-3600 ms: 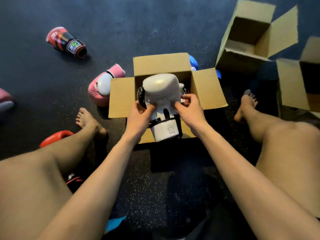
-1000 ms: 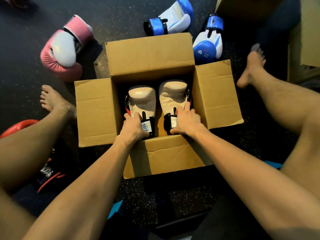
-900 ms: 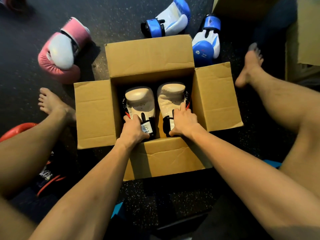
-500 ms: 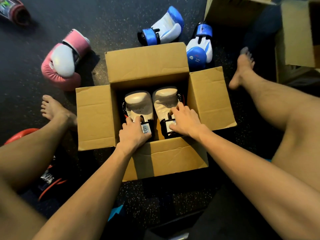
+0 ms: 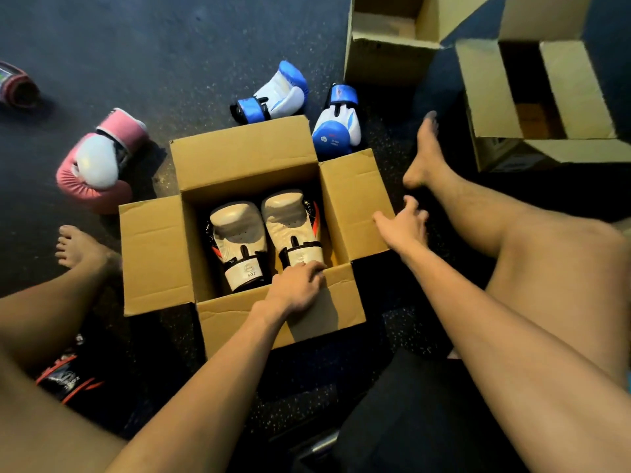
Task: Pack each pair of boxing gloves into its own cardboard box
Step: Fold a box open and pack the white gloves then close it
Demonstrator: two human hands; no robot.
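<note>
The cardboard box [image 5: 246, 155] is plain tan. The boxed gloves [image 5: 239, 230] are cream with black cuff bands and red-orange side streaks. The rear gloves [image 5: 280, 93] are blue and white. The lone glove [image 5: 99, 165] is pink and white. The floor [image 5: 170, 63] is dark blue-grey with pale speckles.
</note>
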